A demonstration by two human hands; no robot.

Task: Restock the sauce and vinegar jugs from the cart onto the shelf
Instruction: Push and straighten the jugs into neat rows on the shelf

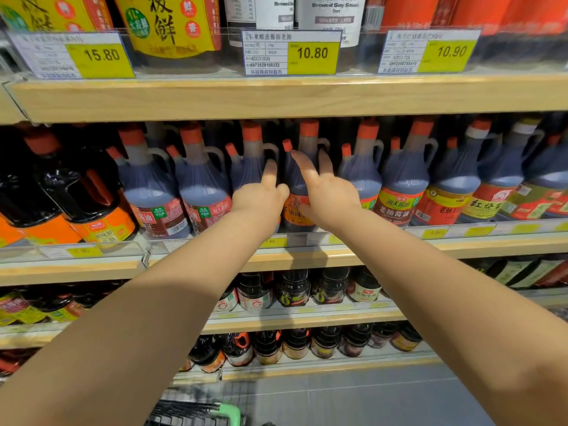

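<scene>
Both arms reach straight out at the middle shelf [399, 245]. The left hand [259, 196] and right hand [327, 192] bracket one dark sauce jug [295, 182] standing in the front row. The right fingers [302, 166] are spread flat on its shoulder. The left hand has a straight finger and thumb against its side.

Straight ahead of you, the wood-edged shelf [479, 245] carries a tight row of dark sauce jugs [203, 186] with orange caps, all upright, running from nine o'clock to three o'clock. Black jugs [83, 198] with orange labels stand at nine o'clock. At twelve o'clock, the shelf above [276, 96] holds bottles [172, 26] behind yellow price tags [312, 53].
</scene>
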